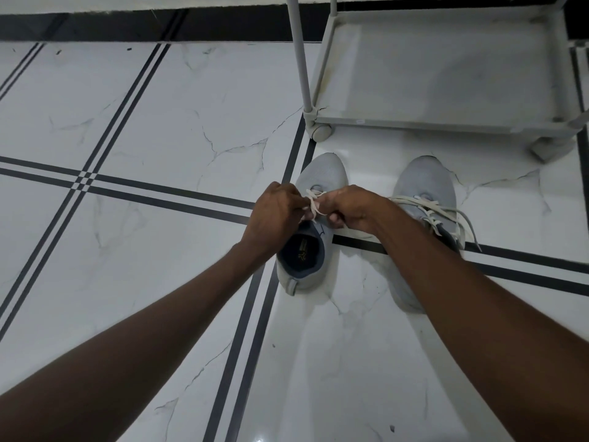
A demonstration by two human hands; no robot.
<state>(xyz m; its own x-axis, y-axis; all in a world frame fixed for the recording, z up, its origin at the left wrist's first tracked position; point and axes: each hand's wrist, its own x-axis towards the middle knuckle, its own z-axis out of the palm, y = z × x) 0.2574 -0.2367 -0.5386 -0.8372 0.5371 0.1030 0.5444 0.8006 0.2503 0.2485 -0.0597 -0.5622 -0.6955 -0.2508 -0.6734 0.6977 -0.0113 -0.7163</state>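
Both hands, left hand [276, 209] and right hand [352, 209], pinch the laces [314, 204] taut over the left shoe [310, 237], likely tying a knot.

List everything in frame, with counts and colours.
sneaker under the hands: 1, grey with navy lining, floor centre
second sneaker: 1, grey, to its right, partly behind a forearm
held lace: 1, off-white, between both hands
loose lace: 1, off-white, on second sneaker
wheeled rack: 1, pale grey, upper right
floor: white marble tiles, black stripes
left hand: fingers pinch held lace
right hand: same
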